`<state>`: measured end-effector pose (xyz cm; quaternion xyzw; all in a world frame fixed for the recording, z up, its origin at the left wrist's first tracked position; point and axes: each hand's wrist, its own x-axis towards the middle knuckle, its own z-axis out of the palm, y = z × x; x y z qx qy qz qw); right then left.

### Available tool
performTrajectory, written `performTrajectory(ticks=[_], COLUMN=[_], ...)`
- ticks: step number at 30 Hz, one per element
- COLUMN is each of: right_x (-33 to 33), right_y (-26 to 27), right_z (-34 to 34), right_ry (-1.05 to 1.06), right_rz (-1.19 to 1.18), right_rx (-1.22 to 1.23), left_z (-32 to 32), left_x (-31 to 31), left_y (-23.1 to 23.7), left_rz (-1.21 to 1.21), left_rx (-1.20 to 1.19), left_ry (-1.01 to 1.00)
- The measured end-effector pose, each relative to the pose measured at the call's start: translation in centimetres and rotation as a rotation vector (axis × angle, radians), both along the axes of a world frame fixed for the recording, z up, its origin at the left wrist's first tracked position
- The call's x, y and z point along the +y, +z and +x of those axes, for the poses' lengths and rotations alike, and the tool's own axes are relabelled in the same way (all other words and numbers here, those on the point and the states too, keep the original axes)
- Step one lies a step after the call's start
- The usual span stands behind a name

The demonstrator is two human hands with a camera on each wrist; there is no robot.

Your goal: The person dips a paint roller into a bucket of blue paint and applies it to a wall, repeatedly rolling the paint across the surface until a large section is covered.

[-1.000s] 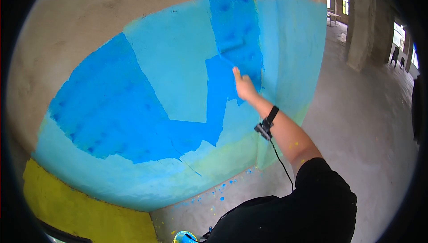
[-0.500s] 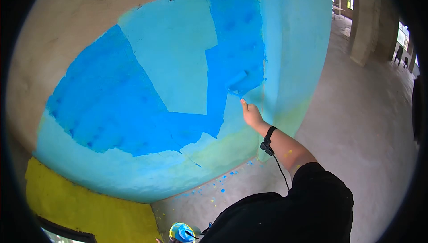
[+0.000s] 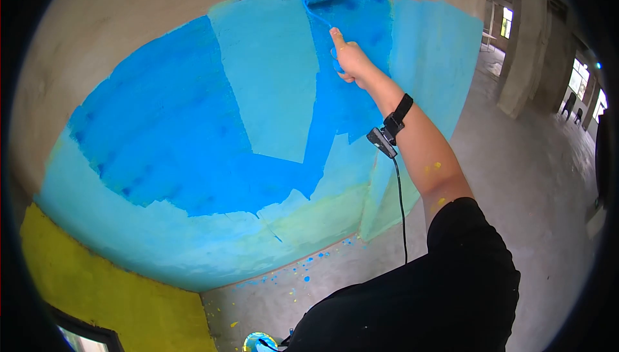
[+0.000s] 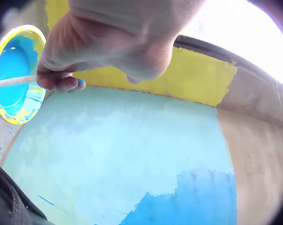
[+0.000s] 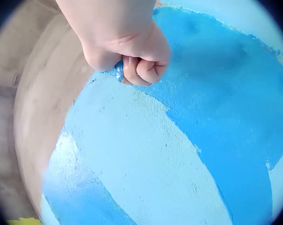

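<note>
One roller (image 3: 325, 2) in right hand (image 3: 353, 60)

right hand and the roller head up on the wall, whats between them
In the head view, a bent blue rod runs between the right hand and the roller head, with painted wall behind.

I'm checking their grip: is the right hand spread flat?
No, the right hand has its fingers curled round the roller's blue handle.
</note>
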<state>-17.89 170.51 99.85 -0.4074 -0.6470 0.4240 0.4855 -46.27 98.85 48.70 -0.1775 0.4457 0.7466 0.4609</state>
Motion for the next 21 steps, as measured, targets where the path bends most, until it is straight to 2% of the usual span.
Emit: performTrajectory(ticks=[2, 4, 6, 8, 10, 14, 16, 18, 21], right_x=[-0.4, -0.7, 2.7, -0.3, -0.6, -3.9, -3.8, -3.2, 0.1], right_y=[-0.4, -3.7, -11.1, -15.4, -21.7, -28.6, -28.8, -26.5, -21.3], right_z=[-1.1, -2.2, -3.8, -3.7, -3.7, -3.4, -3.5, -3.5, -4.8], right_ry=[0.022, -0.178, -0.335, -0.256, -0.173, -0.205, -0.19, -0.186, -0.25], right_rz=[-0.019, 0.064, 0.326, 0.236, 0.139, 0.035, 0.004, 0.06, 0.186], right_rx=[0.018, -0.046, -0.033, -0.068, -0.073, -0.184, -0.196, -0.22, -0.12], left_z=[-0.4, -1.3, -2.3, -3.3, -3.7, -3.8, -4.2, -4.8, -5.8], left_x=[-0.7, 0.1, 1.4, 2.7, 3.2, 3.7, 3.7, 3.8, 3.3], left_y=[0.0, -0.2, -0.3, -0.3, -0.2, -0.2, -0.1, 0.0, 0.0], left_rz=[-0.003, 0.01, 0.027, 0.042, 0.045, 0.037, 0.032, 0.03, 0.023], left_rx=[0.003, 0.011, 0.02, 0.034, 0.045, 0.055, 0.064, 0.071, 0.075], left_ry=[0.015, 0.014, 0.009, 0.018, 0.037, 0.073, 0.086, 0.093, 0.104])
